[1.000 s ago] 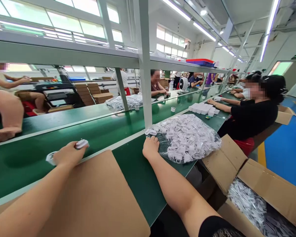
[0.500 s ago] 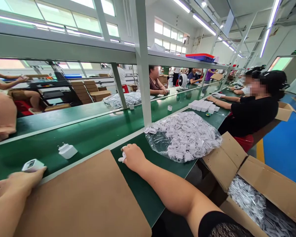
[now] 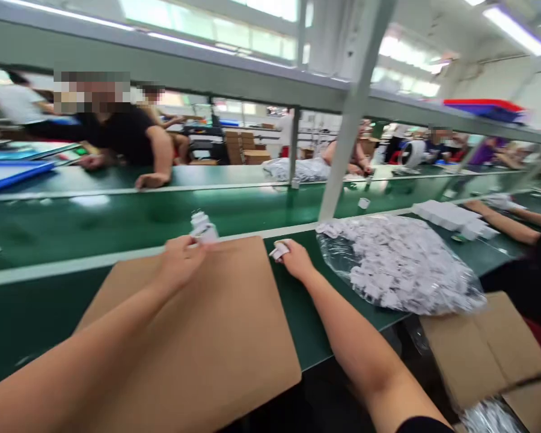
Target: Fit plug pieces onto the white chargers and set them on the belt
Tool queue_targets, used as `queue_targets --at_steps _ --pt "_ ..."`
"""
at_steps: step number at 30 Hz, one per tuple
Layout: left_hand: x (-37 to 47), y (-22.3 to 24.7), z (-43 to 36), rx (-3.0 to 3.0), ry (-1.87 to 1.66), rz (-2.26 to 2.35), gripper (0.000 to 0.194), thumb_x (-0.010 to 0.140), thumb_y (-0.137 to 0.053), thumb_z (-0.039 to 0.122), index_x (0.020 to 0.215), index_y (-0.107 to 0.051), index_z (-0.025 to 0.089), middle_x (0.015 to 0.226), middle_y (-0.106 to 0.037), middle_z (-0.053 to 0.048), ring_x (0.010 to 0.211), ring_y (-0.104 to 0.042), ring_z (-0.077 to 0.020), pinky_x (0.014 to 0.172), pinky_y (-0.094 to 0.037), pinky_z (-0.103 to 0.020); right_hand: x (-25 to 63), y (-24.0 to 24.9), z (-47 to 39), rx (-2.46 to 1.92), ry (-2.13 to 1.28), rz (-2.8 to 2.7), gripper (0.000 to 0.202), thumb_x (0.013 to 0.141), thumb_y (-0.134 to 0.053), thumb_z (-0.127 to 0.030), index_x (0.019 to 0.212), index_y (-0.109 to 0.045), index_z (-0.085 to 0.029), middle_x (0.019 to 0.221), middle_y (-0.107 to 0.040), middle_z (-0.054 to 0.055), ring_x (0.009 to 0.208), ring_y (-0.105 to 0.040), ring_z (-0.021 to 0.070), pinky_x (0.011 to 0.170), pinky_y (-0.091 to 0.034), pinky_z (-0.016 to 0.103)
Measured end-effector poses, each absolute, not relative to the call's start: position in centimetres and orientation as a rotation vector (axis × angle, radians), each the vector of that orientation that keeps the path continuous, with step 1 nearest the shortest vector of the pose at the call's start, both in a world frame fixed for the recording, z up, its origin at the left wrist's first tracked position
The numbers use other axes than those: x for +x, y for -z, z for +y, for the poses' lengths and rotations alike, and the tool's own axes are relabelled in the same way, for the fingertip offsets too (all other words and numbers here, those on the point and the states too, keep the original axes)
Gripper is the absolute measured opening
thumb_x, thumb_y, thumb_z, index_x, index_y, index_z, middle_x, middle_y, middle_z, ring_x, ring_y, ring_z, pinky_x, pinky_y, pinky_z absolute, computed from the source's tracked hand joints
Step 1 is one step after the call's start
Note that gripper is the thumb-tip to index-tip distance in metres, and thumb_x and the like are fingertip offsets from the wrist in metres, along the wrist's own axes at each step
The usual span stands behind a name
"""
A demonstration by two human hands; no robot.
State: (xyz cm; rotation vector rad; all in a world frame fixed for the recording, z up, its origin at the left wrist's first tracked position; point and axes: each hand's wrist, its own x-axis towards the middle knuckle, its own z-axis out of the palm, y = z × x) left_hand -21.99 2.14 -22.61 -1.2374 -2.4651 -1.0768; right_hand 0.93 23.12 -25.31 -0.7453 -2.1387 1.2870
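Observation:
My left hand [image 3: 183, 261] reaches over the cardboard sheet [image 3: 216, 325] with its fingers closed on a white plug charger [image 3: 204, 230] at the belt's near edge. Metal prongs stick up there; blur hides whether a second charger sits behind. My right hand [image 3: 296, 260] rests low over the green bench, just right of the cardboard, its fingers curled around a small white plastic piece [image 3: 279, 250]. Further right, a clear plastic bag [image 3: 401, 264] full of small white plastic parts lies spread on the bench.
A green conveyor belt [image 3: 94, 222] runs across in front, behind a pale rail. A grey post [image 3: 351, 132] rises beyond my right hand. White blocks [image 3: 451, 218] stand near a co-worker's arms at right. An open carton [image 3: 482, 349] sits below the bench edge. Another person leans opposite.
The view has swung left, so the scene sits further right. My left hand has moved right along the belt edge and closed on the charger. My right hand stays beside the cardboard.

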Motion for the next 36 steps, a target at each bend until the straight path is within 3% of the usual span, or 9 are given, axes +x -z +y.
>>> queue_targets --at_steps 2,6,10,15,19,24,27,32,36 --pt "-18.5 23.6 1.3 -1.400 1.186 -2.424 0.034 0.085 -0.055 0.051 0.088 -0.068 0.019 0.094 -0.074 -0.007 0.094 -0.064 -0.0264 0.085 -0.051 -0.036 0.5 25.5 22.9 -0.703 -1.442 -2.088 0.024 0.098 -0.056 -0.037 0.117 -0.062 -0.023 0.094 -0.073 0.004 0.077 -0.073 0.0192 0.075 -0.061 0.035" --pt "-14.5 25.3 0.2 -1.555 1.234 -2.435 0.030 0.089 -0.060 0.048 0.094 -0.071 0.021 0.103 -0.076 -0.009 0.110 -0.062 -0.0302 0.099 -0.049 -0.045 0.2 25.4 21.8 -0.533 -1.690 -1.909 0.055 0.076 -0.081 -0.043 0.122 -0.059 -0.022 0.101 -0.072 0.006 0.085 -0.072 0.0197 0.083 -0.061 0.039" --pt "-13.6 26.1 -0.4 -1.678 1.164 -2.498 0.027 0.087 -0.064 0.039 0.106 -0.073 0.022 0.118 -0.073 -0.010 0.118 -0.060 -0.0317 0.106 -0.045 -0.051 0.4 24.3 19.8 -0.453 -1.706 -1.966 0.057 0.068 -0.086 -0.041 0.117 -0.063 -0.022 0.105 -0.074 0.007 0.091 -0.071 0.0204 0.091 -0.059 0.040" --pt "-14.3 26.5 -0.2 -1.814 1.343 -2.467 0.076 0.080 -0.072 0.036 0.151 -0.050 0.022 0.146 -0.059 -0.012 0.138 -0.049 -0.0342 0.118 -0.037 -0.052 0.3 23.5 18.0 -0.442 -1.732 -2.059 0.047 0.070 -0.083 -0.038 0.112 -0.070 -0.022 0.109 -0.077 0.007 0.097 -0.072 0.0210 0.095 -0.057 0.039" --pt "-14.6 26.5 -0.1 -1.955 1.470 -2.453 0.046 0.091 -0.062 0.035 0.135 -0.067 0.024 0.116 -0.073 -0.009 0.111 -0.063 -0.0279 0.103 -0.048 -0.044 0.2 23.6 17.4 -0.404 -1.736 -2.084 0.046 0.074 -0.080 -0.039 0.116 -0.072 -0.022 0.104 -0.077 0.006 0.091 -0.071 0.0202 0.091 -0.057 0.039" --pt "-14.3 25.8 -0.3 -1.878 1.593 -2.466 0.058 0.080 -0.078 0.040 0.133 -0.066 0.023 0.124 -0.070 -0.010 0.115 -0.062 -0.0297 0.102 -0.048 -0.043 0.3 23.2 16.8 -0.387 -1.664 -2.085 0.046 0.080 -0.077 -0.038 0.124 -0.071 -0.025 0.102 -0.074 0.004 0.091 -0.068 0.0187 0.092 -0.056 0.038" --pt "-14.2 25.6 -0.2 -1.798 1.675 -2.483 0.044 0.080 -0.079 0.047 0.113 -0.073 0.019 0.110 -0.072 -0.010 0.102 -0.064 -0.0273 0.089 -0.051 -0.039 0.5 23.0 16.3 -0.392 -1.593 -2.122 0.042 0.085 -0.074 -0.039 0.124 -0.070 -0.025 0.104 -0.072 0.005 0.093 -0.068 0.0195 0.089 -0.057 0.037" --pt "-14.3 26.0 0.2 -1.818 1.775 -2.431 0.033 0.081 -0.078 0.046 0.094 -0.073 0.017 0.086 -0.067 -0.005 0.079 -0.059 -0.0194 0.070 -0.046 -0.031 0.6 22.6 15.4 -0.177 -1.040 -2.374 0.026 0.096 -0.063 -0.031 0.119 -0.073 -0.026 0.105 -0.069 0.006 0.098 -0.065 0.0218 0.090 -0.055 0.040" --pt "-14.4 26.3 0.2 -1.835 1.800 -2.391 0.029 0.081 -0.078 0.045 0.087 -0.071 0.017 0.084 -0.068 -0.004 0.080 -0.059 -0.0192 0.073 -0.047 -0.031 0.5 22.3 14.3 -0.021 -0.734 -2.462 0.030 0.099 -0.052 -0.021 0.123 -0.069 -0.025 0.110 -0.067 0.009 0.106 -0.063 0.0244 0.093 -0.054 0.042"
